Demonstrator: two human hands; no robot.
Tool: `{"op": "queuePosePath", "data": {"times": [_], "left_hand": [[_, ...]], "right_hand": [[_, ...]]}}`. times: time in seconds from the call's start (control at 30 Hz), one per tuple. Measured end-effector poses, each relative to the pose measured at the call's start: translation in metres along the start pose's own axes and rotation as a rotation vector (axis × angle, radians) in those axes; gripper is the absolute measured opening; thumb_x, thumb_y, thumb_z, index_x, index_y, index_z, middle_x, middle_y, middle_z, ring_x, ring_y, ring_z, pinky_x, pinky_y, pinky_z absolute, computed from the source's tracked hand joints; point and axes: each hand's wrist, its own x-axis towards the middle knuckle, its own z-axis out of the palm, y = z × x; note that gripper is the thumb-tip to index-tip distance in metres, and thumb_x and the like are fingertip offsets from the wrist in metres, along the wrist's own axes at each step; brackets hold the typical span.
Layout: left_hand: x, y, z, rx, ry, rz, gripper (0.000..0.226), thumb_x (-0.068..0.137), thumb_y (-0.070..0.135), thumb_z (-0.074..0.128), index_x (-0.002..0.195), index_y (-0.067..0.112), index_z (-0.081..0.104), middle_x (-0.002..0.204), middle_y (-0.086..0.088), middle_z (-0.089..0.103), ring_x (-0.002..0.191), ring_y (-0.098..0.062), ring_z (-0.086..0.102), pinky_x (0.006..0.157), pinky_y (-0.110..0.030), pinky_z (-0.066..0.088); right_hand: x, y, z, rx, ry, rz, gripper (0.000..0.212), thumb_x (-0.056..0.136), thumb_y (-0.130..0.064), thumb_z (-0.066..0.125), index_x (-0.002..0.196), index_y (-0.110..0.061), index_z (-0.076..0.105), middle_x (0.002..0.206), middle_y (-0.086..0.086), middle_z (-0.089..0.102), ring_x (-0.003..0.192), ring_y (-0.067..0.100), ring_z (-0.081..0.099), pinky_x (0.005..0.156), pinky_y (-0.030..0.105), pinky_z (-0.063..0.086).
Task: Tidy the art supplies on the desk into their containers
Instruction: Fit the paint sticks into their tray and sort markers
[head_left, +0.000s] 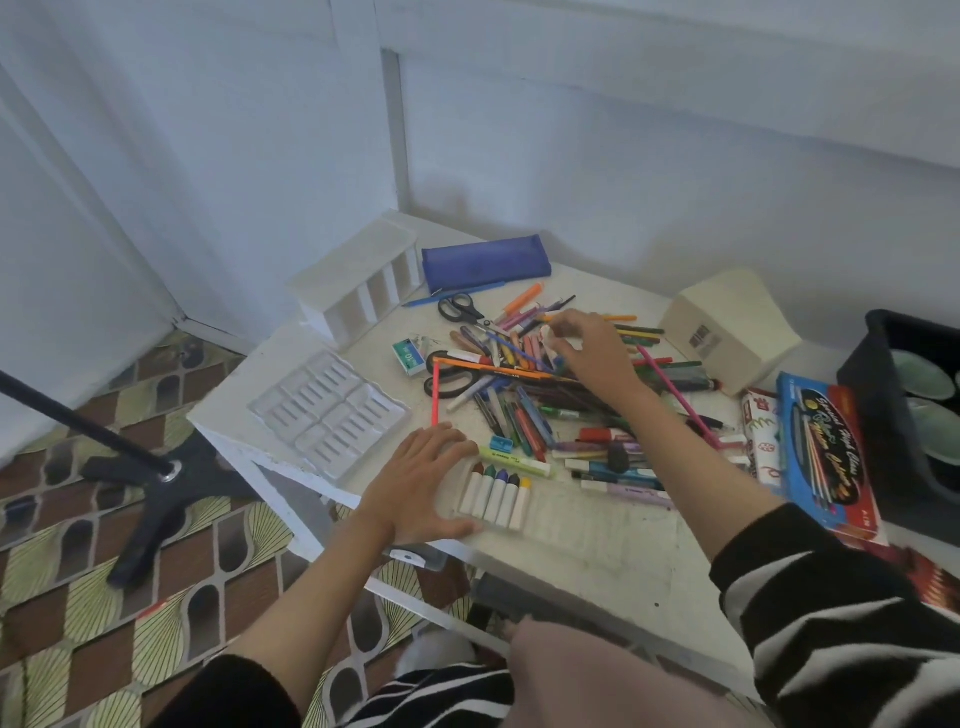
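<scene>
Dozens of slick round pens and paper-wrapped crayons in a pile (519, 395) mid-frame on the bench (597, 561). Left hand (426, 483), grip released, lies flat on the clear ribbed crayon tray (571, 514), lower centre. Right hand (587, 348) curls into it; can't tell if it's holding anything. Yanking one could roll others off.

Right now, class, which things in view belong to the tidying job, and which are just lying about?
Belong to the job: pile of pens and crayons, scissors, crayon tray, empty clear tray, blue pencil case, white organiser.
Just lying about: black stand on the floor, dark crate of bowls.
</scene>
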Motion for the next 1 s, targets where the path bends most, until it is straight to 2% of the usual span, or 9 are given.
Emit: {"op": "queuePosePath", "data": {"times": [0.1, 0.23, 0.37, 0.43, 0.5, 0.57, 0.67, 0.77, 1.0], "left_hand": [[0.000, -0.001, 0.001, -0.005, 0.005, 0.007, 0.091, 0.069, 0.088, 0.036, 0.136, 0.027, 0.038, 0.141, -0.002, 0.040, 0.138, -0.020, 0.023, 0.114, -0.041, 0.016], [0.000, -0.002, 0.002, 0.004, 0.007, 0.019, 0.090, 0.070, 0.087, 0.037, 0.136, 0.026, 0.039, 0.141, -0.001, 0.040, 0.138, -0.019, 0.024, 0.115, -0.043, 0.019], [-0.001, -0.004, 0.004, -0.001, 0.000, 0.018, 0.089, 0.071, 0.086, 0.039, 0.137, 0.027, 0.038, 0.142, -0.001, 0.039, 0.139, -0.020, 0.023, 0.116, -0.045, 0.018], [-0.001, -0.004, 0.004, -0.007, -0.009, 0.009, 0.090, 0.070, 0.087, 0.038, 0.138, 0.028, 0.036, 0.143, -0.001, 0.038, 0.140, -0.019, 0.022, 0.117, -0.045, 0.016], [-0.001, -0.003, 0.004, -0.013, -0.012, 0.002, 0.092, 0.069, 0.088, 0.037, 0.139, 0.028, 0.036, 0.144, -0.001, 0.037, 0.140, -0.020, 0.021, 0.117, -0.044, 0.013], [-0.002, -0.003, 0.003, -0.014, -0.007, 0.003, 0.092, 0.069, 0.088, 0.037, 0.139, 0.027, 0.037, 0.144, -0.001, 0.037, 0.140, -0.020, 0.021, 0.116, -0.041, 0.011], [-0.001, -0.003, 0.003, -0.009, -0.005, 0.002, 0.093, 0.069, 0.087, 0.037, 0.138, 0.026, 0.038, 0.144, -0.001, 0.037, 0.140, -0.019, 0.021, 0.116, -0.038, 0.009], [-0.001, -0.004, 0.004, -0.004, -0.011, 0.004, 0.093, 0.069, 0.087, 0.038, 0.139, 0.026, 0.038, 0.145, -0.001, 0.036, 0.140, -0.018, 0.020, 0.116, -0.036, 0.008], [-0.001, -0.003, 0.003, -0.014, 0.000, 0.012, 0.091, 0.069, 0.086, 0.038, 0.137, 0.026, 0.039, 0.142, -0.001, 0.038, 0.139, -0.020, 0.023, 0.115, -0.041, 0.016]], "right_hand": [[-0.020, -0.015, -0.003, 0.167, 0.040, 0.052, 0.014, 0.092, -0.015, 0.058, 0.104, -0.009, 0.060, 0.093, 0.001, 0.064, 0.086, 0.010, 0.058, 0.070, 0.009, 0.042], [-0.053, -0.025, -0.008, 0.289, -0.014, 0.160, 0.012, 0.091, -0.018, 0.060, 0.102, -0.014, 0.062, 0.088, 0.004, 0.065, 0.074, 0.014, 0.060, 0.066, 0.020, 0.050], [-0.086, -0.031, -0.012, 0.350, -0.109, 0.268, 0.014, 0.080, -0.013, 0.073, 0.091, -0.020, 0.067, 0.081, 0.002, 0.065, 0.068, 0.007, 0.056, 0.055, 0.012, 0.046], [-0.096, -0.030, -0.011, 0.352, -0.104, 0.309, 0.016, 0.075, -0.011, 0.077, 0.082, -0.020, 0.066, 0.079, 0.000, 0.066, 0.069, 0.010, 0.059, 0.056, 0.013, 0.047], [-0.102, -0.029, -0.011, 0.354, -0.105, 0.328, 0.016, 0.074, -0.013, 0.078, 0.076, -0.023, 0.066, 0.077, -0.002, 0.068, 0.072, 0.015, 0.063, 0.063, 0.023, 0.053], [-0.106, -0.029, -0.012, 0.349, -0.126, 0.330, 0.011, 0.079, -0.015, 0.074, 0.078, -0.024, 0.068, 0.078, -0.002, 0.069, 0.074, 0.018, 0.065, 0.067, 0.027, 0.054], [-0.110, -0.033, -0.015, 0.301, -0.192, 0.307, 0.010, 0.084, -0.011, 0.068, 0.086, -0.020, 0.070, 0.081, -0.004, 0.065, 0.069, 0.008, 0.059, 0.061, 0.015, 0.046], [-0.113, -0.038, -0.019, 0.290, -0.268, 0.298, 0.020, 0.081, -0.006, 0.070, 0.090, -0.024, 0.067, 0.084, -0.006, 0.066, 0.069, 0.003, 0.060, 0.063, 0.014, 0.051], [-0.118, -0.045, -0.013, 0.240, -0.337, 0.203, 0.016, 0.075, -0.007, 0.077, 0.081, -0.019, 0.067, 0.077, -0.010, 0.066, 0.066, -0.001, 0.060, 0.061, 0.014, 0.051]]}}
